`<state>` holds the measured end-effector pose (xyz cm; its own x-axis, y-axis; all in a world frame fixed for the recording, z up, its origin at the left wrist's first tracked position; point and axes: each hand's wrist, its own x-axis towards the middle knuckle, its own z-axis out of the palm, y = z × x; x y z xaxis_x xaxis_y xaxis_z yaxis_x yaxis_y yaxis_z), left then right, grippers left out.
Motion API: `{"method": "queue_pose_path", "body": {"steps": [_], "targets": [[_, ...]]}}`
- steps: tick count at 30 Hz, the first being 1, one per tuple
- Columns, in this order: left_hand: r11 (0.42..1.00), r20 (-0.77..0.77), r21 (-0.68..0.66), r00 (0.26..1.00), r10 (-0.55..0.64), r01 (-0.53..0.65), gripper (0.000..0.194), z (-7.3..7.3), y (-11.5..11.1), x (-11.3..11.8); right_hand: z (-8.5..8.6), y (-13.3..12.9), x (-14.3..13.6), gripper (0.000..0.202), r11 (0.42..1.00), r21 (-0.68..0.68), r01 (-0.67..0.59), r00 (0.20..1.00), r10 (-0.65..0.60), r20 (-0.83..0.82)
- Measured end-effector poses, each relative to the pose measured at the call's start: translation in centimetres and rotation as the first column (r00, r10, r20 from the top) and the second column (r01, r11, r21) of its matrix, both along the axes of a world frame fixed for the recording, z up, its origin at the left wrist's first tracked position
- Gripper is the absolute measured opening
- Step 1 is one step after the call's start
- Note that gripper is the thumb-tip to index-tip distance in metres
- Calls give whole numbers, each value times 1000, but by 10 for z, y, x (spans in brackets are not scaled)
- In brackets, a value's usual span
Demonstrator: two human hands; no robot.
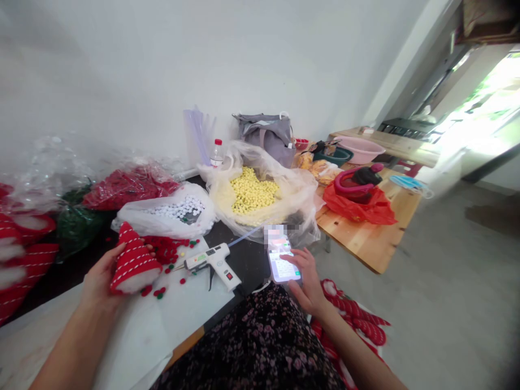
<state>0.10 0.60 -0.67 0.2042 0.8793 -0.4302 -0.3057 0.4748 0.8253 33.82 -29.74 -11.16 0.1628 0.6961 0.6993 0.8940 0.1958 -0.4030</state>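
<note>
1. left hand (99, 279) wrapped around a little red hat (134, 261) with white stripes, resting on the white sheet (170, 319).
2. right hand (309, 284) holds a phone (281, 259) above the lap, thumb on its screen.
3. glue gun (213, 262) lies between them.

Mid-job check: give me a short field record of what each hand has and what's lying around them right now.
left hand: grips a red-and-white striped cone-shaped fabric hat, held over the white sheet
right hand: holds a lit smartphone, thumb on the screen
between hands: white glue gun lying on the sheet, small red pompoms scattered beside it
behind: clear plastic bag of yellow balls, clear bag of white balls
right side: wooden table with a red plastic bag
</note>
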Motion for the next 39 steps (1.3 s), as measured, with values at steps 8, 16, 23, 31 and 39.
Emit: {"method": "queue_pose_path", "body": {"steps": [8,16,23,31,39], "targets": [[1000,-3,2,1000,-8,8,33,-4,3,-2,-3,-1,4,36,997,76,33,999,-34,6],[1000,-6,22,1000,-14,14,30,-4,2,-1,-1,-3,1,24,978,163,127,991,-121,-49],[1000,0,10,1000,-23,23,33,-2,2,0,2,0,-3,33,994,78,81,996,-79,-36],[1000,-21,-2,1000,-10,10,33,3,-2,1,11,11,-8,47,994,-101,-42,999,44,16],[1000,7,-2,1000,6,-6,31,0,0,1,-1,6,-4,38,993,39,115,993,-113,-43]]}}
